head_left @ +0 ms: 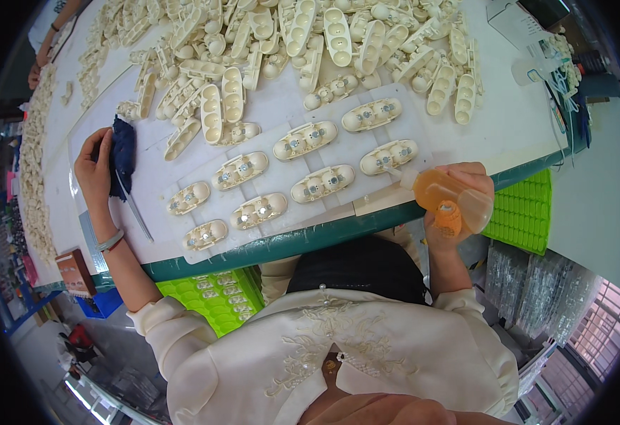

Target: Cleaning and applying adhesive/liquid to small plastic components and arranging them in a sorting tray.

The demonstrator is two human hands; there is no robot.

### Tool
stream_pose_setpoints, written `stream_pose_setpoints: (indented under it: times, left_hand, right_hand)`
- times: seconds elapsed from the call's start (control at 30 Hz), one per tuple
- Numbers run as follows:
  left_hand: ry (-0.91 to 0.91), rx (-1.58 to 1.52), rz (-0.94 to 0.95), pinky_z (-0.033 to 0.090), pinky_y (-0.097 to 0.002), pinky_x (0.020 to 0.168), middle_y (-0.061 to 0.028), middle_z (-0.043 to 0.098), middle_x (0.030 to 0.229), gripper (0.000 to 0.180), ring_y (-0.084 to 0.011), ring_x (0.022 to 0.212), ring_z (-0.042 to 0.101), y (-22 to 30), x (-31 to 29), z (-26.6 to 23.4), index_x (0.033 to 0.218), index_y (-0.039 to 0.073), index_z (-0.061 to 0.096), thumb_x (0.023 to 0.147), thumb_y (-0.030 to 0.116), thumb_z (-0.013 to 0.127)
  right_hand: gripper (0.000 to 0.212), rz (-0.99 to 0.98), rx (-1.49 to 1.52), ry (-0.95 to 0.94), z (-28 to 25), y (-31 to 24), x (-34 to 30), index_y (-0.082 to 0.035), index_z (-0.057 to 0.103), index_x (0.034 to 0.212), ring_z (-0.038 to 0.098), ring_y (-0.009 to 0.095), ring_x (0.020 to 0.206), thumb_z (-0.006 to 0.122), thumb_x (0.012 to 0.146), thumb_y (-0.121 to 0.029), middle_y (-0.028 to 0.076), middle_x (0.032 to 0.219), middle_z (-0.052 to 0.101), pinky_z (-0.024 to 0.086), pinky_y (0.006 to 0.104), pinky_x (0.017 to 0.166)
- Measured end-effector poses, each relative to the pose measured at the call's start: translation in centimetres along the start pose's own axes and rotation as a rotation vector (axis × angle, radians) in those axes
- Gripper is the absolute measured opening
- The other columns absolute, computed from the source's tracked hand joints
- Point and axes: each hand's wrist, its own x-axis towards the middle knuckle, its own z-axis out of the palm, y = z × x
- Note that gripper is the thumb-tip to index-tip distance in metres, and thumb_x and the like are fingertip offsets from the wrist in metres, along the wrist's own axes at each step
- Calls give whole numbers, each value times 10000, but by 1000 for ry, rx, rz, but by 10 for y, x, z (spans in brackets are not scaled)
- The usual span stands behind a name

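Note:
In my right hand (pixel 474 176) is a clear squeeze bottle (pixel 431 188) of amber liquid, tipped on its side, my fingers wrapped round it. An orange cover (pixel 448 218) shows on one of that hand's digits. The nozzle points left, at the near edge of a cream oval shell (pixel 389 154); contact is unclear. This shell is among several, with small shiny metal pieces inside, standing in two rows on a translucent white plate (pixel 278 178). My left hand (pixel 96 170) grips a dark blue cloth (pixel 123 152) at the left. Metal tweezers (pixel 134 211) stick out from under the cloth.
Loose cream shell parts (pixel 253 42) heap across the table's far side. Green trays (pixel 526 212) stand beyond the table edge at right, with another (pixel 214 297) below it near my lap. Cables (pixel 561 85) lie at the far right. Another person's arm (pixel 48 42) shows far left.

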Motion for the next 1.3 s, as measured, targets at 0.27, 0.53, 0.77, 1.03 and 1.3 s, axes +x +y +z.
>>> stream_pose_setpoints:
  times: [0.27, 0.53, 0.77, 1.03, 1.3]
  left_hand:
    - [4, 3, -10, 438, -210, 807, -38, 664, 938, 215, -78, 863, 573, 4, -2, -1, 1036, -6, 657, 894, 146, 605]
    - [19, -29, 22, 455, -222, 780, -51, 673, 917, 191, -89, 838, 586, 3, -1, -2, 1010, -4, 662, 886, 134, 615]
    - [17, -32, 31, 450, -222, 793, -51, 671, 920, 190, -91, 850, 585, -1, 0, 1, 1010, -7, 661, 888, 130, 613]
    - [19, -67, 26, 451, -221, 795, -53, 669, 925, 191, -91, 855, 583, -8, 0, -2, 1012, -12, 658, 887, 126, 614]
    - [9, -100, -7, 448, -215, 799, -51, 663, 939, 194, -88, 865, 577, -9, 0, -1, 1028, -16, 651, 891, 114, 609]
  right_hand:
    - [448, 198, 241, 164, 0, 6, -3, 24, 492, 984, 553, 194, 759, 524, 886, -412, 131, 901, 489, 520, 285, 651]
    - [341, 42, 34, 24, -3, 3, 2, 31, 488, 976, 545, 201, 788, 531, 894, -298, 136, 873, 505, 491, 275, 662]
    - [340, 106, 94, 75, -5, 5, 1, 27, 489, 966, 543, 204, 784, 532, 892, -303, 126, 862, 505, 486, 273, 665]
    - [419, 96, 67, 142, -13, 18, -6, 14, 463, 1034, 544, 186, 741, 482, 907, -385, 132, 921, 463, 477, 236, 409]
    - [355, 86, 58, 147, -12, 13, -3, 25, 476, 1012, 546, 203, 780, 482, 904, -313, 142, 910, 489, 506, 260, 607]
